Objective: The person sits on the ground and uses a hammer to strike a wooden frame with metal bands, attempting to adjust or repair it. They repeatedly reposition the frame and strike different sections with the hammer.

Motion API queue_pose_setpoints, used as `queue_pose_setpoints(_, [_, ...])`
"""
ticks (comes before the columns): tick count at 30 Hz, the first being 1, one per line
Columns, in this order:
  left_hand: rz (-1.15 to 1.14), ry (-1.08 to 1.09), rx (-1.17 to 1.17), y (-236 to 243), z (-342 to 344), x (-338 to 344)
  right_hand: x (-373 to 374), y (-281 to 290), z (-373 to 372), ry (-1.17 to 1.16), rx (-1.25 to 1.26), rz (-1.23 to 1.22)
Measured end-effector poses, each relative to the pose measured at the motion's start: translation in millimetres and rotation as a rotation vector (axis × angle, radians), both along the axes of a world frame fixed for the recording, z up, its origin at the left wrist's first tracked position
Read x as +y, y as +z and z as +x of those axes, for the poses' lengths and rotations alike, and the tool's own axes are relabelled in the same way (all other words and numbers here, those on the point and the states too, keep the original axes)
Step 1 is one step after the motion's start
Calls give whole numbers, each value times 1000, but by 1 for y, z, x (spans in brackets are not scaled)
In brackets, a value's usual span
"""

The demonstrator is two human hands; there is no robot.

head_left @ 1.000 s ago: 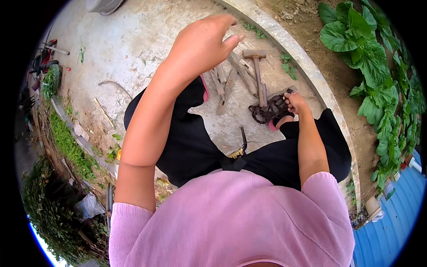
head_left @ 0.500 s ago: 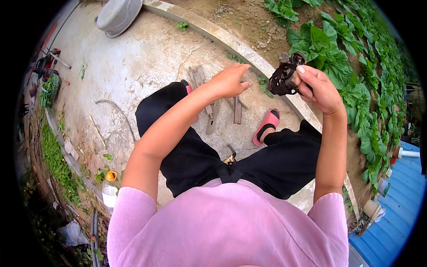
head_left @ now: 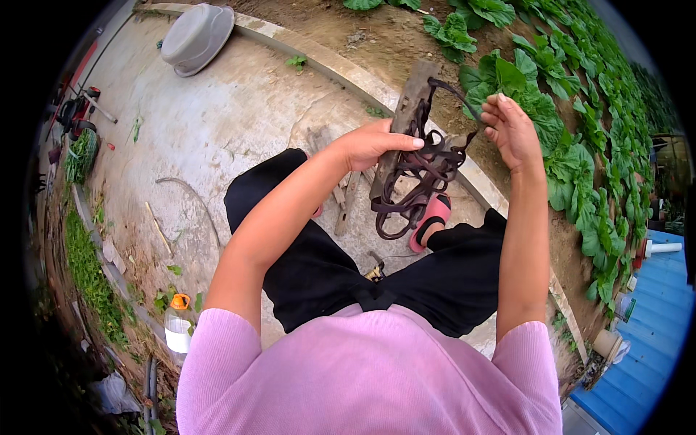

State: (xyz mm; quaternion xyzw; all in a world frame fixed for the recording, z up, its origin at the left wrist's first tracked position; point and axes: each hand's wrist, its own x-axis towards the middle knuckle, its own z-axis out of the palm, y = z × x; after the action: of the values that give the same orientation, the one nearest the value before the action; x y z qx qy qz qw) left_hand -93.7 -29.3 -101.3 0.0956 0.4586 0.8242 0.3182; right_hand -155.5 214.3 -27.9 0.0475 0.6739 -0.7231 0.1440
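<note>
My left hand (head_left: pixel 371 144) is closed on a weathered, greyish wooden slat (head_left: pixel 414 93), its thumb lying across the face. The slat stands tilted, its upper end leaning right. Dark brown straps (head_left: pixel 410 206) hang in a loose tangle along its right side, with several loops dangling. From the slat's upper end one strap runs over to my right hand (head_left: pixel 512 132), whose curled fingers appear to pinch it. Below, between my feet, other wooden pieces (head_left: pixel 349 204) lie on the concrete, partly behind my left hand and the slat.
A grey plastic tub (head_left: pixel 194 42) lies tipped at the far left. A concrete curb (head_left: pixel 319 59) borders leafy green plants (head_left: pixel 536 87) on the right. An orange-capped bottle (head_left: pixel 178 326) stands near my left elbow. A curved rod (head_left: pixel 196 197) lies on the ground; a metal piece (head_left: pixel 375 274) shows between my thighs.
My left hand, empty before, now holds the wooden slat. The dark bundle that was in my right hand has spread into a hanging tangle beside the slat. My right hand has stayed at the right.
</note>
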Motion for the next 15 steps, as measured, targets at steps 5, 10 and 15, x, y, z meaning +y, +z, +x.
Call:
queue_pose_setpoints(5, [-51,-6,25,4,1,-11,-15,-90,59,72,-225,-8])
queue_pose_setpoints(10, [-201,51,-167,4,1,-12,-58,-156,109,236,-410,137])
queue_pose_setpoints(15, [-107,87,-254,10,0,-13,-80,-198,131,343,-266,252])
